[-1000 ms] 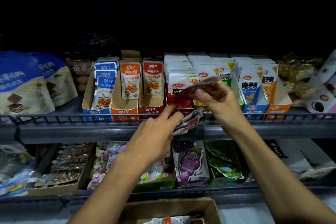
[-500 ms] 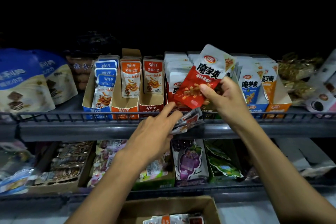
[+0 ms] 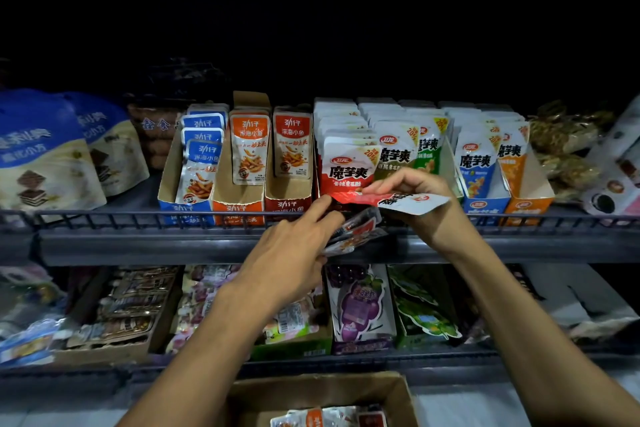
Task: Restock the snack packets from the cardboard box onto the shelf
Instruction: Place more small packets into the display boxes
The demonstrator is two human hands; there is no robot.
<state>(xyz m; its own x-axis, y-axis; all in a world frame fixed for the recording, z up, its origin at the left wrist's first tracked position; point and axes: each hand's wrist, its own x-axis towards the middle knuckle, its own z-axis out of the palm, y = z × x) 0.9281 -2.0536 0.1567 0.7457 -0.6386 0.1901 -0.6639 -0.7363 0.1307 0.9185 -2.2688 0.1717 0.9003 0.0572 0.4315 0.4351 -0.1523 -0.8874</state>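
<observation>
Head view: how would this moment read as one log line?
right hand: holds red packet | left hand: holds packet stack | shelf

**Both hands raised, both gripping**

Two bare forearms reach up and forward from the lower edge of the view, converging near centre. The left hand (image 3: 294,250), back to the camera with forefinger extended, grips a small stack of packets (image 3: 356,232). The right hand (image 3: 415,194), wrist bent, fingers curled, pinches a single flat packet (image 3: 405,200).

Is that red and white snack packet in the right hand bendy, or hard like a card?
Probably bendy: the red and white foil snack packet lies nearly flat, pinched at one edge by the right hand. Its shiny film looks slippery. It seems light.
</observation>
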